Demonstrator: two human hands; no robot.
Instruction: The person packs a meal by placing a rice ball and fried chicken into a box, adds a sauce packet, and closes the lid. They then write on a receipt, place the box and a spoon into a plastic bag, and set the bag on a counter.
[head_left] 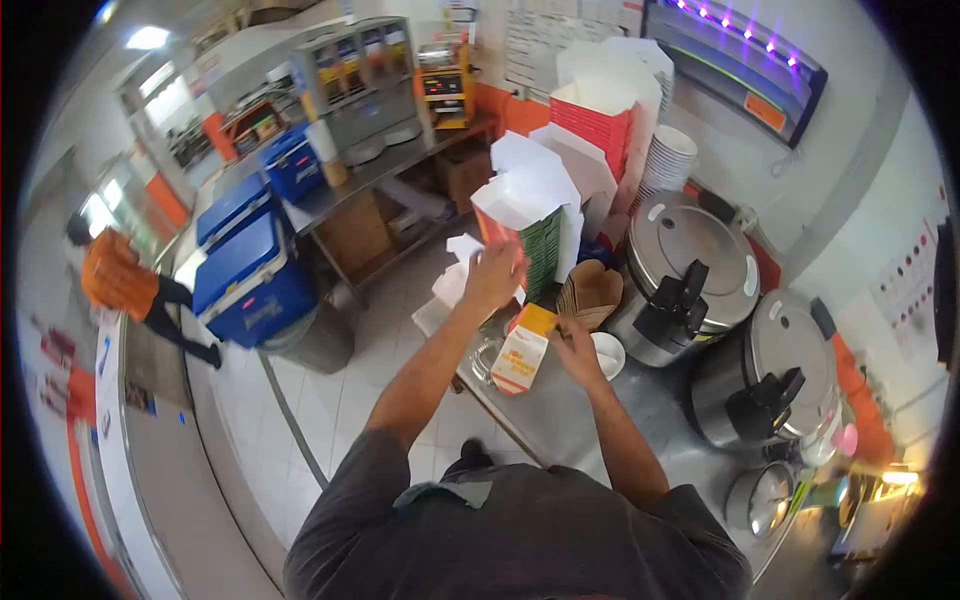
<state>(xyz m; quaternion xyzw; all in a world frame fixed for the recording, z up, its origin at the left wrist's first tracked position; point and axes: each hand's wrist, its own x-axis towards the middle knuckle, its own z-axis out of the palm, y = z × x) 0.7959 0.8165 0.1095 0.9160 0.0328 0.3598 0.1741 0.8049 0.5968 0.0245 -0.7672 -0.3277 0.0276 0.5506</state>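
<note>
My left hand [497,277] reaches forward to the nested white, red and green paper boxes [545,225] at the back of the steel counter. Its fingers curl at the red edge of one box; their tips are partly hidden. Close to my body, a yellow-and-white printed paper carton [523,350] stands tilted on the counter. My right hand [574,352] pinches that carton near its upper right edge. A clear plastic lid or tub [485,358] lies left of the carton. Brown paper trays [590,292] and a white bowl [608,354] sit beyond and beside my right hand.
Two large steel pots [692,262] with black latches stand on the right of the counter [650,400]. White cups [668,160] are stacked behind. Blue coolers [240,275] and a grey bin [310,340] are at left. A person in orange [122,275] walks farther off.
</note>
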